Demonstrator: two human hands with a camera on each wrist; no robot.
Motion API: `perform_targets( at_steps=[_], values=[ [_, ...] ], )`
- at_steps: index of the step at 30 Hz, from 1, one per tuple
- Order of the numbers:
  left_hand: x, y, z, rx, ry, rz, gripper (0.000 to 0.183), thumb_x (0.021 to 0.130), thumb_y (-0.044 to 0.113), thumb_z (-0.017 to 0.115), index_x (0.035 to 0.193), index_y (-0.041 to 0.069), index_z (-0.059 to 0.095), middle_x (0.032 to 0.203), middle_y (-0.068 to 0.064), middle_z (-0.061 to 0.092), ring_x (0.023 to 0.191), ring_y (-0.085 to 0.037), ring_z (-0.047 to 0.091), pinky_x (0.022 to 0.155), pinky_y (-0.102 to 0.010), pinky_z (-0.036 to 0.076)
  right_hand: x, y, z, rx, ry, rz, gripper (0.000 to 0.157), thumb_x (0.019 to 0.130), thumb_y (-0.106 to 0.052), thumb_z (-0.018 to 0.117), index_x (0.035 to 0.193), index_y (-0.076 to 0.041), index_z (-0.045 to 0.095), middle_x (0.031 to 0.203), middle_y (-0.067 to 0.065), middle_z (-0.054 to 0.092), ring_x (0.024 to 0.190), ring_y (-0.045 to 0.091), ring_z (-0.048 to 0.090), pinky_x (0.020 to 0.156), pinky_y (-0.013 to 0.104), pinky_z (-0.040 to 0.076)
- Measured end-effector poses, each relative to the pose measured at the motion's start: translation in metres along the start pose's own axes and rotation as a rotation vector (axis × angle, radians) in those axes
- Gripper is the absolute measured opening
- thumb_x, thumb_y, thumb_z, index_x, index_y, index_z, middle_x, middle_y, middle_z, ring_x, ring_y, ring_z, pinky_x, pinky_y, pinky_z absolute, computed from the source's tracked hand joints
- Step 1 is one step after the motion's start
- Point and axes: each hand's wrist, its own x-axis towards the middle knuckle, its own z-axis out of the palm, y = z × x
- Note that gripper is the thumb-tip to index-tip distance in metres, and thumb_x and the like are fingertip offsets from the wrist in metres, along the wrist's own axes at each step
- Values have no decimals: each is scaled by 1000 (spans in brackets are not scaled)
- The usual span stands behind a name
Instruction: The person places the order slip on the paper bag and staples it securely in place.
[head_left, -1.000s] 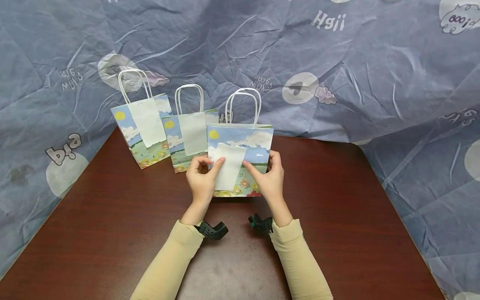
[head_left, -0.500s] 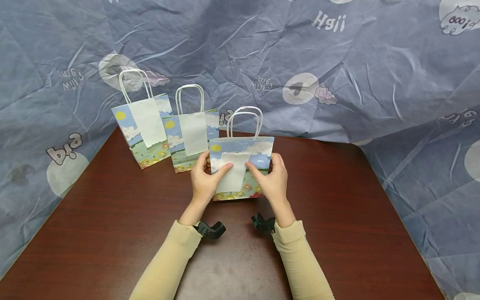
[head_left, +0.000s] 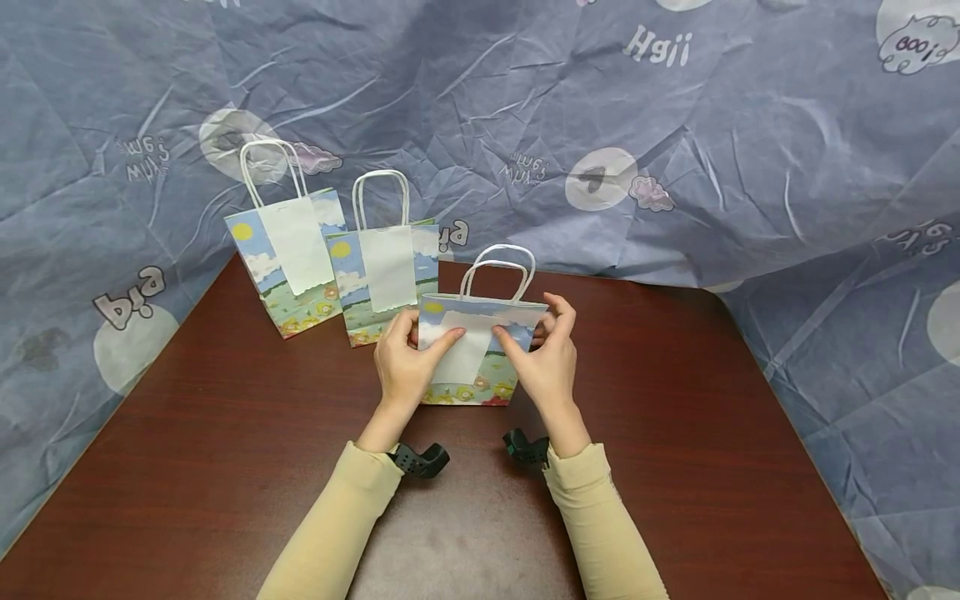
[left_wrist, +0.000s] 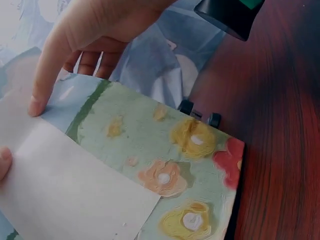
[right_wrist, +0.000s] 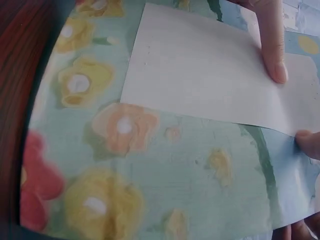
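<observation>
A paper gift bag (head_left: pixel 498 367) printed with sky and flowers is held between both hands, its top leaning away and its white handles up. A blank white paper slip (head_left: pixel 457 358) lies slightly askew on its front. My left hand (head_left: pixel 403 364) grips the bag's left side, thumb on the slip and fingers behind. My right hand (head_left: pixel 549 367) grips the right side. Its thumb (right_wrist: pixel 307 142) touches the slip's edge, while the other fingers are partly hidden behind the bag. In the left wrist view, the slip (left_wrist: pixel 75 185) bends slightly near the thumbs.
Two similar gift bags, a middle one (head_left: pixel 347 275) and a far-left one (head_left: pixel 251 250), stand at the back left, each with a white slip on its front. They are on a dark red-brown table (head_left: pixel 675 433). A wrinkled blue-grey printed cloth (head_left: pixel 480 100) hangs behind.
The held bag has come down and tilted back, its top edge and handles now lower in view. My right hand's fingers have shifted upward at the bag's edge. The other two bags stay put.
</observation>
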Motion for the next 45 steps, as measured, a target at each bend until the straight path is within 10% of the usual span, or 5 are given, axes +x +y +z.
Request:
perform_targets(
  at_steps=[8,16,23,45],
  values=[
    [-1,-1,1,77,48,-10,51,58,40,88,66,10,48,77,-4,41,76,-24,42,77,-41,32,0,0,-2,-44,10,-41,38,74,-31,81,87,-6,55,72,9,45,74,26,42,58,32,32],
    [-2,-2,3,43,18,-32,54,62,40,87,65,9,43,79,-8,41,74,-23,38,75,-42,28,0,-2,-3,68,-47,-2,31,80,-34,75,102,-13,66,87,-1,70,54,16,47,47,27,31],
    [-2,-1,3,45,12,-31,55,61,41,87,66,9,43,80,-6,42,74,-23,39,73,-40,29,1,-3,-2,145,-37,-14,28,80,-29,76,101,-12,68,90,2,71,84,15,64,65,35,46],
    [0,5,1,-110,-67,-39,44,67,32,86,86,7,55,72,-2,50,65,-17,46,68,-32,37,2,-44,-16,268,-55,15,19,78,-2,75,93,4,65,83,17,70,73,13,64,58,23,44]
  ],
)
